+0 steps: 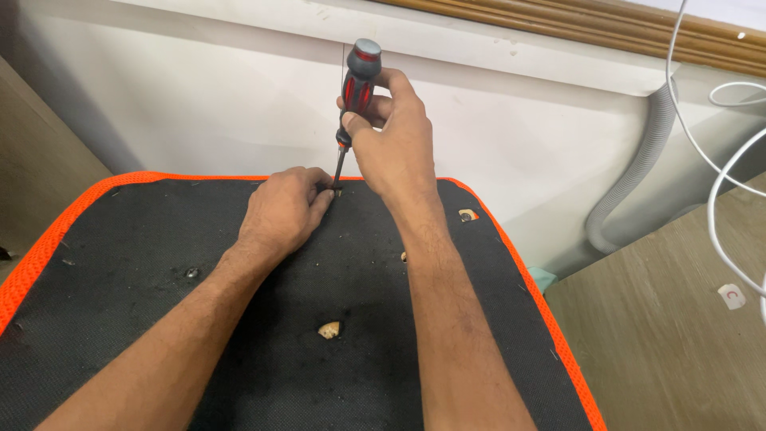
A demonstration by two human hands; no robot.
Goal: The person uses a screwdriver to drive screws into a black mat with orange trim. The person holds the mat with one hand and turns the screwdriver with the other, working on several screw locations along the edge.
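Right hand (391,132) holds screwdriver (353,104) upright, tip down.

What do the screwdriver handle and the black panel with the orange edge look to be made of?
Screwdriver handle: likely moulded plastic with rubbery grip, red and black, slight sheen. Black panel: seemingly matte fabric with dust specks; orange edge looks like woven mesh.

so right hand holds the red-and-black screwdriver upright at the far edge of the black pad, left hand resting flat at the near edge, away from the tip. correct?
Not quite. The left hand is at the far edge too, its fingers pinched around the tip of the screwdriver. The head view shows it. The right hand does hold it upright over the black pad.
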